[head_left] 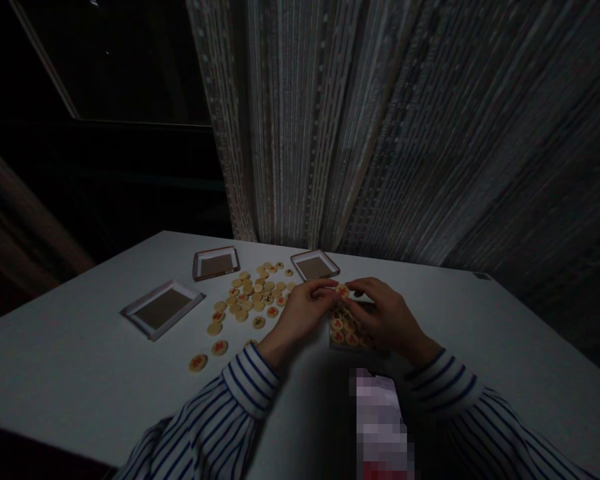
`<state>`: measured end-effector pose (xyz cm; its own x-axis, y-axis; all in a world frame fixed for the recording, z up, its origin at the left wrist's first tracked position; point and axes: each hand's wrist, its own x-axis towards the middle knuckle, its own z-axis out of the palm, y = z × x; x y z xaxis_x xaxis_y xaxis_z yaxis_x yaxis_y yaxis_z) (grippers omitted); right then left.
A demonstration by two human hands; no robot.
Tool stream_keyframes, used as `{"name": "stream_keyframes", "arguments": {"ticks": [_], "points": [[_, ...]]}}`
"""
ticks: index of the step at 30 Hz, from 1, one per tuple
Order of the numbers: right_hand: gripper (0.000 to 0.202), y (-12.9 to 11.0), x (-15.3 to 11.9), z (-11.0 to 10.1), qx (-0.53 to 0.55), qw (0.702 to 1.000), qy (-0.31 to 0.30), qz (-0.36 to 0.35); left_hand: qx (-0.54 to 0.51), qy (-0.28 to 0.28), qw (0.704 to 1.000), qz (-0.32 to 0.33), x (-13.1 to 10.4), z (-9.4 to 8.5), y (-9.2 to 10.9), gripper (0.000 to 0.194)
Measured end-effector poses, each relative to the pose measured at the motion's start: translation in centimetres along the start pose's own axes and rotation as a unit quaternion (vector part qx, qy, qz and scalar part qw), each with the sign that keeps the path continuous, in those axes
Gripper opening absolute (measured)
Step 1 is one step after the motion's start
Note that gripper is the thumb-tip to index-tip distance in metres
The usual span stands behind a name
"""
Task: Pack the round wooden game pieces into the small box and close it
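Both hands meet over a small box [338, 347] filled with round wooden pieces marked in red. A round piece with a red character [343, 291] is pinched between the fingertips of my left hand [305, 310] and my right hand [387, 317], above the box's far part. My right hand hides the box's right side. Left of my left hand, many loose round pieces [247, 305] lie spread on the white table [105, 373], some plain side up, others showing red or black characters. Two red-marked pieces [198, 363] lie nearest the front.
Three shallow open trays or lids stand around the loose pieces: one at the left [163, 309], one at the back left [216, 263], one behind my hands [315, 265]. A partly blurred phone-like object [383, 427] is in front. A string curtain [300, 120] hangs behind the table.
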<state>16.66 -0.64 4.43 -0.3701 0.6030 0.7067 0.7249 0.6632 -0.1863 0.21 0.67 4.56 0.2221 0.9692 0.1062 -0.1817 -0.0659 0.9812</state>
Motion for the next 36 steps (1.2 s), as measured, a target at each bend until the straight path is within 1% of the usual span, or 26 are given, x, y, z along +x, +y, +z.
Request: {"name": "stream_keyframes", "arguments": {"ticks": [5, 11, 15, 18, 22, 27, 29, 34, 36], "points": [[0.016, 0.4, 0.6, -0.3, 0.018, 0.999, 0.034, 0.020, -0.016, 0.003, 1.000, 0.026, 1.2, 0.7, -0.2, 0.021], [0.015, 1.0, 1.2, -0.5, 0.007, 0.997, 0.072, 0.042, -0.014, -0.005, 0.999, 0.029, 2.4, 1.5, 0.6, 0.022], [0.016, 1.6, 1.4, -0.8, 0.000, 0.995, 0.083, 0.050, 0.000, -0.033, 0.999, 0.041, 3.3, 1.8, 1.3, 0.025], [0.015, 1.9, 1.6, -1.2, -0.006, 0.996, 0.076, 0.037, 0.055, -0.064, 0.995, 0.055, 3.9, 1.6, 1.9, 0.026], [0.014, 2.2, 1.5, -1.7, -0.028, 0.998, 0.049, 0.019, 0.126, -0.102, 0.984, 0.072, 4.6, 1.1, 2.4, 0.025], [0.021, 2.6, 1.3, -1.9, -0.062, 0.998, 0.021, 0.003, 0.136, -0.160, 0.975, 0.069, 5.0, 0.9, 2.4, 0.025], [0.021, 2.7, 1.3, -1.9, -0.074, 0.997, 0.015, -0.004, 0.130, -0.166, 0.975, 0.067, 5.1, 0.8, 2.2, 0.024], [0.022, 2.8, 1.3, -1.7, -0.080, 0.996, 0.008, -0.028, 0.123, -0.141, 0.981, 0.052, 5.2, 0.7, 1.8, 0.024], [0.022, 2.9, 1.3, -1.7, -0.083, 0.996, 0.002, -0.037, 0.120, -0.139, 0.982, 0.049, 5.2, 0.6, 1.8, 0.025]]}}
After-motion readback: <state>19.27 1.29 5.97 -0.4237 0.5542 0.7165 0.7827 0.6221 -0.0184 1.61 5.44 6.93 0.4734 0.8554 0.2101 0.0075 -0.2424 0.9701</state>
